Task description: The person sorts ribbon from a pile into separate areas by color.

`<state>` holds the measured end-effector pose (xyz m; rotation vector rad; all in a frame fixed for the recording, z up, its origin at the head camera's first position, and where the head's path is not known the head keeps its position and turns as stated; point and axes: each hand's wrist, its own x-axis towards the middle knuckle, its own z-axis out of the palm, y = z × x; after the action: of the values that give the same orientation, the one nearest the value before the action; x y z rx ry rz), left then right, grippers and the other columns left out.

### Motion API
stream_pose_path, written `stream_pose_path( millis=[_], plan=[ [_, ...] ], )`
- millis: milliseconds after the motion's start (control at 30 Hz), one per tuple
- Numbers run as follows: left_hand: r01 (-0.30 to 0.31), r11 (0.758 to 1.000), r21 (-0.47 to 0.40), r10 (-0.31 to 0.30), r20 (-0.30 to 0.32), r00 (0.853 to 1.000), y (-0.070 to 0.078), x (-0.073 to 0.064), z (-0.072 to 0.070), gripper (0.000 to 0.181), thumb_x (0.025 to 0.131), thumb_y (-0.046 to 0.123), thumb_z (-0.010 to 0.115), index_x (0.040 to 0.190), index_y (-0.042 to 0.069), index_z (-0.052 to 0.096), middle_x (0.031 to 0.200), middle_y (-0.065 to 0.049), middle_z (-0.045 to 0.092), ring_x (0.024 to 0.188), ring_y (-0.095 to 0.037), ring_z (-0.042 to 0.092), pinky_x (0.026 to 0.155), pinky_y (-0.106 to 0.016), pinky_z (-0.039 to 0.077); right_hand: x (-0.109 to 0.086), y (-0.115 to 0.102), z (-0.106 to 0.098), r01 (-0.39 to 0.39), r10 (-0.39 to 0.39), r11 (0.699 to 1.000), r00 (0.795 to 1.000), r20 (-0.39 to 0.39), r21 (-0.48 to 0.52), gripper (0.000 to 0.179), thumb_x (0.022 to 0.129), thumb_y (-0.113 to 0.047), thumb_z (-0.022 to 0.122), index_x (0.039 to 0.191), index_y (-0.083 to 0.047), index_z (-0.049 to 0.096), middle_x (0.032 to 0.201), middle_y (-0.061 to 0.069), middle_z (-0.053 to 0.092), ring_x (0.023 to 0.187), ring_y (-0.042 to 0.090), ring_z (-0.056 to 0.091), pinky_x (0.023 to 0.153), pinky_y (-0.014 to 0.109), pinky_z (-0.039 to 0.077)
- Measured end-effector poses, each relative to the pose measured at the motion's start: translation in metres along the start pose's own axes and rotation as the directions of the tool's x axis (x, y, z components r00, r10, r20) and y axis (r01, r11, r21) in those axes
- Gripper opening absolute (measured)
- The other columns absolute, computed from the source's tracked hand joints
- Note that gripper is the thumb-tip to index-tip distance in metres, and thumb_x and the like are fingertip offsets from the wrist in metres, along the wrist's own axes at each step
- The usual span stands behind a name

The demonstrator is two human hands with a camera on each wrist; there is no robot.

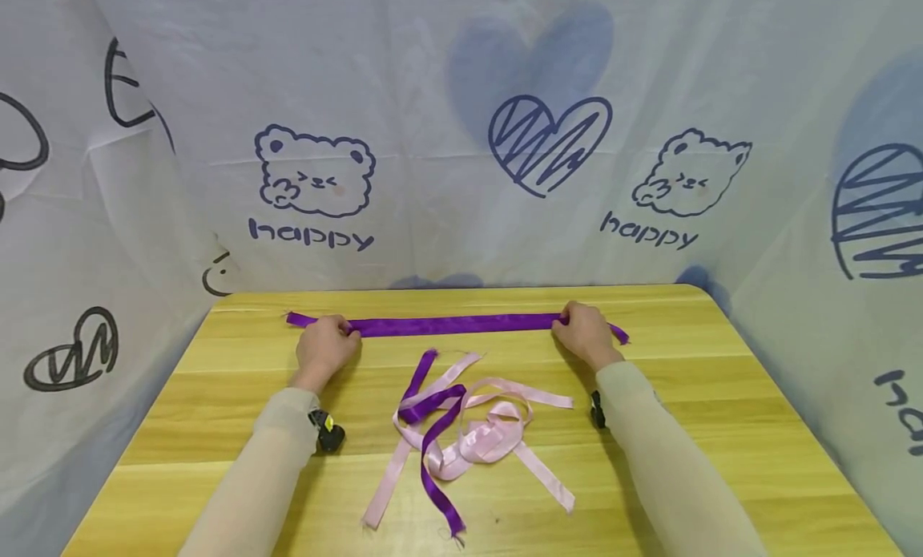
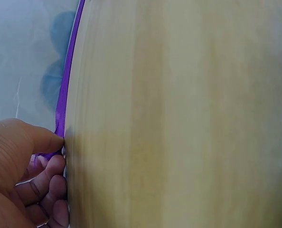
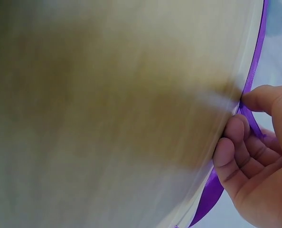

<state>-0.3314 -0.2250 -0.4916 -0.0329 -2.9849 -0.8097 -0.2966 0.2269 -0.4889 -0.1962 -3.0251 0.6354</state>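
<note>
Ribbon [image 1: 454, 325] — the long purple one — is running straight across the far part of the table [image 1: 202, 397] in the head view, and both hands are holding it. The left hand [image 1: 326, 351] is gripping near one end, the right hand [image 1: 582, 331] near the other, with a short tail sticking out past each. Pink ribbon [image 1: 483, 443] and a second purple strip [image 1: 433, 402] are lying tangled nearer the person. The shiny cloth looks slippery, so uneven pulling could be costing one hand its hold; rubbing could be fraying the ragged ends further. Only this view is showing the tangle and both hands together.

The left wrist view is giving the pinch itself: thumb and fingers are clamping the ribbon, which is showing thin, almost edge-on, and bunching beneath the thumb. Such bunching could be leaving a crease.

The right wrist view is also showing a pinch under the thumb, and a tail widening beyond the curled fingers; that turned tail could be working a twist into the strip. Neither wrist view is showing the tangle — and whether the held span is touching the table, I am not managing to tell
</note>
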Motion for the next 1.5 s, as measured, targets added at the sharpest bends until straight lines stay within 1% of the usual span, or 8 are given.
stream_pose_path(
  millis=[333, 533, 667, 867, 1067, 1267, 1367, 1500],
  plan=[
    [0.002, 1.000, -0.012, -0.002, -0.003, 1.000, -0.001, 0.002, 0.000, 0.023, 0.096, 0.027, 0.066, 0.100, 0.005, 0.072, 0.097, -0.015, 0.075, 0.089, -0.034, 0.068, 0.074, -0.049, 0.054, 0.003, 0.000, -0.001, -0.106, 0.105, 0.994, 0.994, -0.004, -0.005, 0.041, 0.101, -0.036, 0.066, 0.118, 0.001, 0.061, 0.114, 0.024, 0.070, 0.100, 0.038, 0.067, 0.089, 0.051, 0.057],
    [0.023, 0.999, -0.027, -0.023, 0.004, 1.000, 0.000, 0.004, -0.002, 0.030, 0.095, 0.028, 0.066, 0.112, 0.004, 0.071, 0.110, -0.019, 0.075, 0.102, -0.041, 0.069, 0.085, -0.053, 0.054, 0.006, -0.001, -0.003, -0.109, 0.110, 0.994, 0.994, 0.017, -0.024, 0.040, 0.102, -0.034, 0.063, 0.117, 0.003, 0.061, 0.112, 0.024, 0.070, 0.099, 0.038, 0.068, 0.086, 0.052, 0.057],
    [0.010, 0.999, -0.043, -0.009, 0.027, 1.000, -0.001, 0.004, -0.006, 0.039, 0.096, 0.027, 0.066, 0.124, 0.000, 0.067, 0.119, -0.025, 0.072, 0.108, -0.044, 0.067, 0.092, -0.056, 0.053, 0.009, -0.001, -0.007, -0.102, 0.103, 0.993, 0.994, 0.029, -0.054, 0.040, 0.102, -0.033, 0.059, 0.120, 0.003, 0.060, 0.113, 0.025, 0.071, 0.101, 0.041, 0.069, 0.083, 0.054, 0.058],
    [-0.001, 0.998, -0.070, 0.003, 0.024, 1.000, -0.005, 0.003, -0.015, 0.052, 0.099, 0.026, 0.062, 0.142, -0.003, 0.056, 0.134, -0.032, 0.065, 0.116, -0.050, 0.065, 0.098, -0.059, 0.052, 0.010, -0.003, -0.017, -0.078, 0.076, 0.994, 0.997, -0.017, -0.083, 0.039, 0.102, -0.029, 0.056, 0.122, 0.005, 0.059, 0.114, 0.028, 0.071, 0.106, 0.048, 0.069, 0.084, 0.058, 0.057],
    [-0.025, 0.997, -0.073, 0.025, -0.002, 1.000, 0.000, -0.004, -0.021, 0.049, 0.101, 0.027, 0.061, 0.140, -0.002, 0.059, 0.129, -0.031, 0.069, 0.098, -0.041, 0.067, 0.089, -0.057, 0.055, 0.007, -0.012, -0.022, 0.087, -0.088, 0.993, 0.996, -0.017, -0.086, 0.036, 0.103, -0.028, 0.057, 0.122, 0.002, 0.062, 0.107, 0.024, 0.073, 0.093, 0.041, 0.070, 0.084, 0.056, 0.057],
    [-0.090, 0.996, 0.010, 0.091, -0.068, 0.994, 0.017, -0.019, -0.028, 0.034, 0.100, 0.030, 0.062, 0.122, 0.006, 0.073, 0.101, -0.016, 0.078, 0.084, -0.033, 0.070, 0.067, -0.049, 0.053, -0.004, -0.025, -0.019, 0.261, -0.261, 0.959, 0.965, 0.010, -0.108, 0.028, 0.102, -0.028, 0.062, 0.114, -0.003, 0.068, 0.093, 0.013, 0.073, 0.080, 0.030, 0.067, 0.076, 0.050, 0.058],
    [-0.167, 0.986, 0.024, 0.168, -0.091, 0.982, 0.030, -0.027, -0.029, 0.030, 0.100, 0.029, 0.063, 0.114, 0.006, 0.076, 0.091, -0.012, 0.078, 0.075, -0.027, 0.067, 0.061, -0.043, 0.051, -0.010, -0.035, -0.019, 0.316, -0.316, 0.945, 0.949, 0.008, -0.087, 0.024, 0.101, -0.026, 0.064, 0.111, -0.004, 0.070, 0.090, 0.009, 0.073, 0.077, 0.024, 0.064, 0.074, 0.044, 0.056],
    [-0.281, 0.959, 0.016, 0.281, -0.105, 0.954, 0.046, -0.039, -0.027, 0.025, 0.099, 0.026, 0.067, 0.107, 0.006, 0.077, 0.083, -0.009, 0.074, 0.066, -0.022, 0.061, 0.056, -0.036, 0.046, -0.019, -0.052, -0.017, 0.389, -0.389, 0.920, 0.921, 0.014, -0.055, 0.019, 0.101, -0.022, 0.066, 0.107, -0.006, 0.072, 0.087, 0.006, 0.070, 0.073, 0.020, 0.058, 0.069, 0.036, 0.052]
  ],
)
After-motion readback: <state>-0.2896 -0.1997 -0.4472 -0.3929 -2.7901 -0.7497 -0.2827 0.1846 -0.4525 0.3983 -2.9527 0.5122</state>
